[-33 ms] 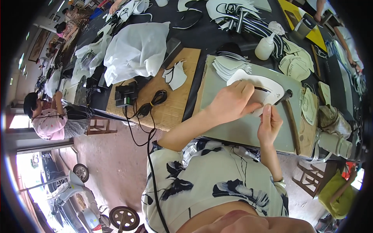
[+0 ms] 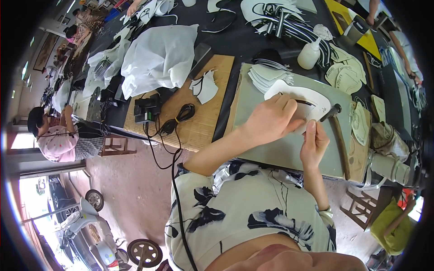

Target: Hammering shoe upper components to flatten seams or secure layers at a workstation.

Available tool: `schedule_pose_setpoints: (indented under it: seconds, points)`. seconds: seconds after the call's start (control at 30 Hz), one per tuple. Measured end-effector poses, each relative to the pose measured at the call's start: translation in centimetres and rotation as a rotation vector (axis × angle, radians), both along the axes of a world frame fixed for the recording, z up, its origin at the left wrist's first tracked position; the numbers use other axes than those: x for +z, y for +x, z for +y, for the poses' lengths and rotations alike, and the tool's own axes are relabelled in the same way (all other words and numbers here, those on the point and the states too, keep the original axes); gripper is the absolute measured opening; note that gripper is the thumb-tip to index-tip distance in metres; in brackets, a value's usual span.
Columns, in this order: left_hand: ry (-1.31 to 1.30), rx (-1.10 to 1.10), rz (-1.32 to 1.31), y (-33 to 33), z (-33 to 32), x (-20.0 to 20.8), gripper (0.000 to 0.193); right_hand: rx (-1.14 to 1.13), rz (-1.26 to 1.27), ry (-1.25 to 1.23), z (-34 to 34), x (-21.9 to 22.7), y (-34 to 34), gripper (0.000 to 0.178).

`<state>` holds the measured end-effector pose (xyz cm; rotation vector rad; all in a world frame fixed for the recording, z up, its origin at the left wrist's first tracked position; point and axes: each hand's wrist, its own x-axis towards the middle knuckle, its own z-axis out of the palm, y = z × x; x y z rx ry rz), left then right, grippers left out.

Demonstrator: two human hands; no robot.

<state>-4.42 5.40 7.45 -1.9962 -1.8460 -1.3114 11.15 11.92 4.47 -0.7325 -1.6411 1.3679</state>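
A white curved piece [image 2: 312, 95], which looks like a shoe upper, is held above the grey-green board [image 2: 262, 144]. It has a dark narrow slit or strip along its middle and a small mark at the right. My left hand [image 2: 272, 116] reaches across it with bent fingers closed at the dark strip. My right hand [image 2: 313, 143] pinches its near edge between thumb and fingers. A hammer [image 2: 340, 147] lies just right of my right hand, its dark head close to the piece. Beyond my left hand sits a stack of white cut pieces [image 2: 266, 76].
A white squeeze bottle [image 2: 309, 55] and pale sole-shaped pieces [image 2: 346, 74] lie at the far right. Left are a white plastic bag [image 2: 156, 58], a black device [image 2: 147, 108] and a coiled cable [image 2: 184, 114]. A black cable hangs over my front. Another person [image 2: 56, 137] sits at left.
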Motion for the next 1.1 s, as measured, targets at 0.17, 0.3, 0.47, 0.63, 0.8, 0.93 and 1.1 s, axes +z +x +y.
schedule_pose_setpoints:
  seconds: [0.17, 0.3, 0.47, 0.63, 0.8, 0.93, 1.1]
  points:
    - [-0.113, 0.225, 0.178, 2.1, -0.3, 0.2, 0.022, -0.057, -0.154, 0.383, -0.5, 1.5, -1.1, 0.03]
    - [-0.004, 0.203, -0.08, -1.1, -1.3, -0.3, 0.019, -0.027, -0.182, 0.197, 1.5, 1.2, -1.7, 0.024]
    - [0.052, 0.904, 0.059, -11.5, -9.5, 0.1, 0.021, 0.005, 0.276, -0.567, 5.8, -0.7, 2.0, 0.029]
    - [-0.411, 1.146, 0.416, -13.7, -10.5, -2.0, 0.024, -0.021, 0.163, -0.688, 5.0, -1.1, 3.9, 0.027]
    - [-0.64, 0.685, 0.175, -13.5, -4.6, -4.9, 0.031, 0.274, -0.232, -0.529, 5.4, -2.9, 4.6, 0.027]
    - [-0.268, 0.29, -0.157, -13.2, 3.1, -2.1, 0.041, 0.371, -0.366, -0.342, 6.0, -2.5, 5.6, 0.026]
    - [-0.407, 0.037, -0.024, -18.8, 11.5, -7.3, 0.094, 0.271, -0.563, -0.069, 5.3, -2.6, 4.9, 0.023]
